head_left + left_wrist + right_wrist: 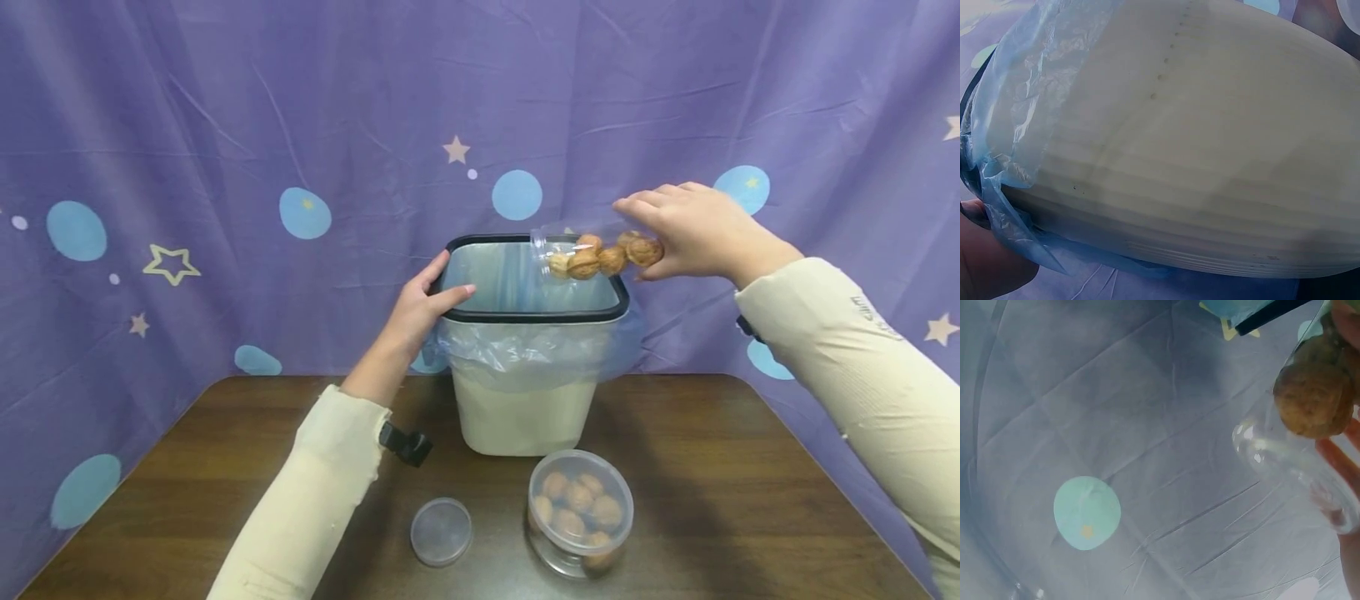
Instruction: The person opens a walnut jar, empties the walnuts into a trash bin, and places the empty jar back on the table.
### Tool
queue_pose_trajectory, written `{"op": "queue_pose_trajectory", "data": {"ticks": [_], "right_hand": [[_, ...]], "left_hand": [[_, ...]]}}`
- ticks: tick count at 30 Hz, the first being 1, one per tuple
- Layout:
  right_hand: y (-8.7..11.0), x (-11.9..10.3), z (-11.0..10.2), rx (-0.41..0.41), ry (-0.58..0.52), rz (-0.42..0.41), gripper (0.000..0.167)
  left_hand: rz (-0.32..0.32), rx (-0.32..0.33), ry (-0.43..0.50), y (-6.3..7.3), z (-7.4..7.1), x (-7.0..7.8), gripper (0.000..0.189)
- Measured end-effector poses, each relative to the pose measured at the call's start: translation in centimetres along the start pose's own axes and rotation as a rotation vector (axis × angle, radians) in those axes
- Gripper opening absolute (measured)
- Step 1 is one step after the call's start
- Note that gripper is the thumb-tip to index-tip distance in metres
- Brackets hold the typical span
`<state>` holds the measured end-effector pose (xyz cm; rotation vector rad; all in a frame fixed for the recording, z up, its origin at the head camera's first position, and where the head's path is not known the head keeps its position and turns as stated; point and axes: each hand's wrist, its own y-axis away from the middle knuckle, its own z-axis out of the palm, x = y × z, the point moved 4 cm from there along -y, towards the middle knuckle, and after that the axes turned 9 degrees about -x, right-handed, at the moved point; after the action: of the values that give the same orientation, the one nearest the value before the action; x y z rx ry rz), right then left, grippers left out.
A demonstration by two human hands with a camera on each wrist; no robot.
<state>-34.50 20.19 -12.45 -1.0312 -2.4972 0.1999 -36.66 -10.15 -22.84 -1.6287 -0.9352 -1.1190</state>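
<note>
My left hand (420, 304) grips the black rim (540, 317) of a cream trash bin (525, 408) at its left corner, thumb over the inner side. A pale blue bag (525, 354) lines the bin and folds down outside. In my right hand (697, 229) is a clear plastic jar (537, 250), lying nearly level, its mouth pointing left over the bin. Several walnuts (583, 267) lie along the jar's lower side. The right wrist view shows a walnut (1313, 403) near the jar's rounded base (1260, 450). Most of the left hand (991, 265) is outside the left wrist view.
On the wooden table (675, 467), a second clear jar (566, 565) with several walnuts stands in front of the bin, its lid (611, 483) on. To its left lies a loose round lid (441, 533). A purple curtain (360, 108) hangs close behind the bin.
</note>
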Motion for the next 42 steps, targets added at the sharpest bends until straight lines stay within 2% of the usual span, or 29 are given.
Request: {"op": "queue_pose_trajectory", "data": {"ticks": [5,11,20,27,34,37,42], "right_hand": [[-0.22,-0.22,0.1,0.006,0.031,-0.033,0.075],[-0.13,-0.11,-0.04,-0.006,0.043,0.014,0.078],[0.04,0.25,0.18,0.001,0.002,0.041,0.078],[0.09,0.33,0.15,0.001,0.057,0.017,0.075],[-0.03,0.14,-0.14,0.065,0.13,-0.042,0.076],[-0.07,0.14,-0.25,0.09,0.148,-0.04,0.077],[0.01,0.26,-0.18,0.072,0.142,-0.013,0.08]], "left_hand": [[0.008,0.004,-0.001,0.02,-0.09,0.08,0.077],[0.005,0.0,-0.015,-0.09,-0.17,0.01,0.077],[0.0,-0.002,-0.01,-0.02,-0.08,-0.02,0.077],[-0.001,-0.009,0.001,-0.02,0.03,0.02,0.077],[0.001,-0.011,0.0,0.09,-0.09,0.08,0.077],[0.001,-0.009,-0.002,0.08,-0.1,0.11,0.077],[0.009,-0.009,0.008,-0.01,0.08,0.16,0.077]]}}
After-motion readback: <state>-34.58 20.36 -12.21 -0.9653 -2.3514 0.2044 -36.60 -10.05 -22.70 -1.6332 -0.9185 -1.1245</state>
